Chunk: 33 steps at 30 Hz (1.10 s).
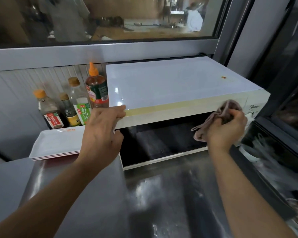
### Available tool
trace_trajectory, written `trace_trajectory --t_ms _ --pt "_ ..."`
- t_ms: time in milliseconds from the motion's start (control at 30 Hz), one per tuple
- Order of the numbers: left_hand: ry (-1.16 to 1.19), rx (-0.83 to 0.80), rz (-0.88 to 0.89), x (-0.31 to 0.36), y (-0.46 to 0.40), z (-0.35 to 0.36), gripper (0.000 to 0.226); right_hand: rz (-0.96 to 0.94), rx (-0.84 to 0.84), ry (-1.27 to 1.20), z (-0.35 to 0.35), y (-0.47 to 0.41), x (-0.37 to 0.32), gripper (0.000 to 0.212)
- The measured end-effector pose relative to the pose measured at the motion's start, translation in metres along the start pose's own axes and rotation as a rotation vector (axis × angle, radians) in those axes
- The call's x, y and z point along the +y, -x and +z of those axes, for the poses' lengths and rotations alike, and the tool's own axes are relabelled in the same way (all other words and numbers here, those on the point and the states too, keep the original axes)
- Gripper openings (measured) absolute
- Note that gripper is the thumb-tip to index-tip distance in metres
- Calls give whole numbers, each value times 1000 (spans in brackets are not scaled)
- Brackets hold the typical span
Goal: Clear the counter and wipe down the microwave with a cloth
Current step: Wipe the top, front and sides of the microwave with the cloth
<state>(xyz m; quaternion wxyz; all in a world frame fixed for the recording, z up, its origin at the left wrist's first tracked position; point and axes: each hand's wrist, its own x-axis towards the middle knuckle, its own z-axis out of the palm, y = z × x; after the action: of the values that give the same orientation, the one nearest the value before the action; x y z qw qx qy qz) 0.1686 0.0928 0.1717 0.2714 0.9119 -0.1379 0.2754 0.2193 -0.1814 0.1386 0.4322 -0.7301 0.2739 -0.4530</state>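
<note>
A white microwave (170, 85) with a dark glass door stands on the steel counter (162, 194) under a window. My left hand (101, 134) grips its front top-left corner, fingers over the top edge and thumb against the door side. My right hand (225, 129) holds a bunched pinkish-brown cloth (229, 109) and presses it against the upper right of the microwave's front, beside the control panel.
Several sauce bottles (79, 103) stand left of the microwave against the wall. In front of them lies a stack of white rectangular trays (57, 145). A glass-fronted cabinet (273, 152) closes off the right side. The window frame runs above.
</note>
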Motion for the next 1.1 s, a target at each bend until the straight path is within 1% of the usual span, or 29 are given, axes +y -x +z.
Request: trace_trajectory --t_ms 67,133,200,267,300,367,467,533,567,633,700,733,800,867,933,1000,1100 --pt "-32 18 19 2 -1 3 45 -7 -11 -34 4 21 -3 24" --pt "-57 39 23 4 -2 7 41 -128 -93 -72 6 52 -1 22" --pt "-74 60 23 5 -3 11 38 -254 -179 -80 5 70 4 29" --pt "-82 90 28 3 -2 15 37 -314 -192 -57 5 61 11 39" --pt "-80 107 31 1 -2 17 36 -303 -172 -33 5 52 15 44" --pt "-66 136 35 0 -1 21 35 -221 -130 26 6 33 24 50" --pt "-36 170 36 0 -1 25 36 -175 -126 77 8 32 30 53" --pt "-20 185 32 2 -1 28 38 -199 -140 42 10 52 26 49" --pt "-17 193 30 2 -1 29 38 -244 -161 10 11 67 23 44" --pt "-20 214 19 3 -1 32 35 -350 -237 -44 14 98 19 35" --pt "-17 236 -7 3 0 34 34 -349 -343 -50 15 113 18 34" --pt "-15 247 -16 4 0 35 34 -367 -351 -46 15 111 20 34" --pt "-15 261 -16 4 0 36 33 -432 -293 -47 12 93 29 32" --pt "-14 271 -11 5 0 36 33 -371 -217 -27 8 65 42 34" --pt "-9 278 -16 5 1 37 34 -308 -155 45 5 43 53 37" --pt "2 283 -27 5 1 37 34 -257 -128 85 4 31 59 37" --pt "10 289 -21 6 2 36 35 -120 -82 63 7 32 54 37"
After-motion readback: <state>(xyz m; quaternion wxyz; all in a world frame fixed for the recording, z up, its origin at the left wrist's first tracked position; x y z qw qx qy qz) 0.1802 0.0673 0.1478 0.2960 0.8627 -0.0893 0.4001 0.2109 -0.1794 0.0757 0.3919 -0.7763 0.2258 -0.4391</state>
